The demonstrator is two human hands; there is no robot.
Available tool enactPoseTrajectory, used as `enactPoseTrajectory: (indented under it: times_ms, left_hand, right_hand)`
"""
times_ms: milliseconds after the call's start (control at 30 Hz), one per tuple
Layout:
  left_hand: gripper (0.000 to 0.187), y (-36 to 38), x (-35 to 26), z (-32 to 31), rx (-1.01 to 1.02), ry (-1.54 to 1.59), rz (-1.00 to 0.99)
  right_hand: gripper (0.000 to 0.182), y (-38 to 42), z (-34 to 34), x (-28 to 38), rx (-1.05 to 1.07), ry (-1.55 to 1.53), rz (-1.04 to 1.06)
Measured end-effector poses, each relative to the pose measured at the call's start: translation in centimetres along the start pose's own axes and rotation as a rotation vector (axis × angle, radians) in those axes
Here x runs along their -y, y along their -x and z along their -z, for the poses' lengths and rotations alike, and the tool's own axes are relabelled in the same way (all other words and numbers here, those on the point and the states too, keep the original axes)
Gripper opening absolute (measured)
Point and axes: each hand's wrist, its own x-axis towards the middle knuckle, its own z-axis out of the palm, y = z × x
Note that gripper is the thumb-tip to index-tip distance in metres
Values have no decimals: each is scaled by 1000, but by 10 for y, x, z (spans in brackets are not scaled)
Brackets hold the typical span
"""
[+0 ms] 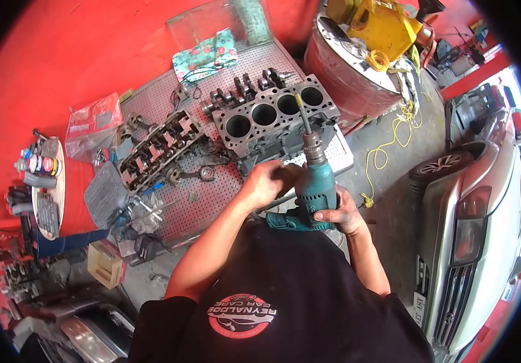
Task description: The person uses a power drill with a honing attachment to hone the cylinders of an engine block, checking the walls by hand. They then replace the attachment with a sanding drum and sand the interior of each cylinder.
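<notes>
A teal power drill (318,193) is held upright in front of my shirt, its chuck pointing away from me. My right hand (346,212) wraps around the drill's body, thumb across the casing. From the chuck extends a metal rod (304,115) with a yellowish tip, seen over the engine block (245,142) near two of its cylinder bores. My left hand (266,184) is beside the drill's left side with its fingers curled; what they hold, if anything, is hidden. Behind the block lies a crankshaft (245,88).
A perforated metal bench (212,199) carries the block, a cylinder head (160,148) and a connecting rod (194,175). At the back right stands a drum (357,91) with a yellow container (384,27). Yellow cord (384,142) trails to the floor near a silver car (484,242).
</notes>
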Motion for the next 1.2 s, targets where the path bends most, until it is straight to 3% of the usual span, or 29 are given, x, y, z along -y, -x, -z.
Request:
enactPoseTrajectory:
  times_ms: [100,133,200,267,433,533,600,733,833,967,1067,1167,1200]
  left_hand:
    - [16,-1,-4,15,-100,101,-72]
    - [19,-4,-7,22,-153,174,-82]
    - [27,-3,-31,45,-180,404,94]
    - [34,-1,-61,59,-291,453,35]
    - [23,5,-87,87,-248,476,-103]
    - [18,7,-86,93,-240,397,-183]
    - [18,8,-83,97,-142,458,-174]
    - [23,11,-88,88,-159,577,-198]
    - [27,17,-106,83,-149,642,-29]
    - [30,9,-93,79,-345,279,53]
    - [27,1,-75,71,-356,145,187]
    - [30,-2,-72,42,-204,92,282]
    - [34,-1,-74,33,-117,44,354]
  right_hand:
    - [79,5,-9,-2,-52,14,16]
    - [80,6,-11,-3,-69,19,28]
    - [82,10,-13,-1,-92,141,41]
    - [81,16,-18,6,-131,258,60]
    - [86,27,-29,7,-139,311,3]
    - [92,28,-24,-1,-128,421,92]
    - [89,28,-24,5,-100,426,57]
    - [82,33,-29,16,-159,603,45]
    - [81,38,-33,20,-223,715,66]
    - [82,44,-28,24,-236,757,107]
    - [84,40,-15,26,-124,650,132]
    - [88,22,1,18,-39,547,339]
    - [90,17,6,19,1,456,298]
